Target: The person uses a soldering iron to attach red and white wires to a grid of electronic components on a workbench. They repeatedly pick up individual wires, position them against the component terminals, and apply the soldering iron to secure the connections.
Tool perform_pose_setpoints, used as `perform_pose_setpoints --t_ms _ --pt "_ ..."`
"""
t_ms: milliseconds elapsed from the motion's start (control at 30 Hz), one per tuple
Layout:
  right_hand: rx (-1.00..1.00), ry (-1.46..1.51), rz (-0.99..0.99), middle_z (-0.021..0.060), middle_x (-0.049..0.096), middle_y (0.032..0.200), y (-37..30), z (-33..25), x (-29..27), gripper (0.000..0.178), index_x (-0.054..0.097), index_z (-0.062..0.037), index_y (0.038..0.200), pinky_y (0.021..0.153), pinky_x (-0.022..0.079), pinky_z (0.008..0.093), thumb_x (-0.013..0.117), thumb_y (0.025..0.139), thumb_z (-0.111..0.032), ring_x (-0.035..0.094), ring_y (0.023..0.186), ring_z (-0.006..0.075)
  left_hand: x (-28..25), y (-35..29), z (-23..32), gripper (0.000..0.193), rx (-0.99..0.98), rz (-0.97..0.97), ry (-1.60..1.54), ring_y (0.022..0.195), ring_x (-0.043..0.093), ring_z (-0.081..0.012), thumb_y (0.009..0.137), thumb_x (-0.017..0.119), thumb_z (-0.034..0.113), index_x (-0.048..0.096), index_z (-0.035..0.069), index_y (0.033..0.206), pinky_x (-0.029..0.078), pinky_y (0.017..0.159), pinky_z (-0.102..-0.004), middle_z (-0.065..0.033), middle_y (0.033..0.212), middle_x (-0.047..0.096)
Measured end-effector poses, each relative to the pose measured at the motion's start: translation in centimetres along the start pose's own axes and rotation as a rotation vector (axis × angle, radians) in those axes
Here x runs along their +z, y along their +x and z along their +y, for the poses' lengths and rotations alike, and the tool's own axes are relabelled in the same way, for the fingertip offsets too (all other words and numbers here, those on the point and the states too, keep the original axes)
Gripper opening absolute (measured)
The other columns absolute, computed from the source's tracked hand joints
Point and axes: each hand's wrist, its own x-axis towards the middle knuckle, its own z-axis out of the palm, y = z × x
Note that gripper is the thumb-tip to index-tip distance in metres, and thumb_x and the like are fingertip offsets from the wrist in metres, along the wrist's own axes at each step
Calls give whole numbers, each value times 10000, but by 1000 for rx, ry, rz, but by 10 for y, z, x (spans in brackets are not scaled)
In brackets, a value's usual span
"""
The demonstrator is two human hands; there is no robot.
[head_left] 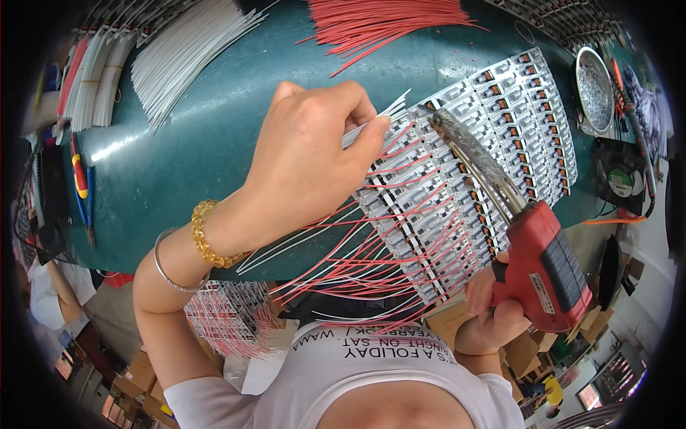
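My left hand (314, 146) is closed in a pinch over the left edge of a panel of small circuit boards (511, 118). Between its thumb and fingers is a small bundle of white wires (396, 106), whose ends stick out past the fingertips. My right hand (493, 314) grips a red and black soldering gun (547, 268) by its handle. The gun's metal tip reaches over the panel, close to my left fingertips; whether it touches a board I cannot tell. Red wires (357, 247) and white ones trail from the panel toward me, past the table's near edge.
Loose white wires (189, 53) and a pile of red wires (389, 21) lie at the back of the green table (164, 186). Pliers (84, 193) lie at left. A metal bowl (594, 89) and a black fan (618, 175) stand at right. Another wired panel (229, 311) is below the near edge.
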Motion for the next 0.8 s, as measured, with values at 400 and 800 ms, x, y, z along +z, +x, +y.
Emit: perform_pose_setpoints --t_ms 400,800 --pt "61 227 -19 -12 421 469 5 -10 8 868 386 131 1214 405 323 225 564 815 -619 383 363 89 0 1 1 155 -19 1 -11 624 474 -147 808 678 167 636 31 744 382 660 -285 -41 647 609" --pt "100 303 -3 -13 418 457 -5 -2 0 854 386 127 1200 386 323 216 530 833 -630 380 354 87 13 -8 10 142 100 74 59 617 469 -152 786 692 116 600 44 705 364 679 -283 -24 619 552"
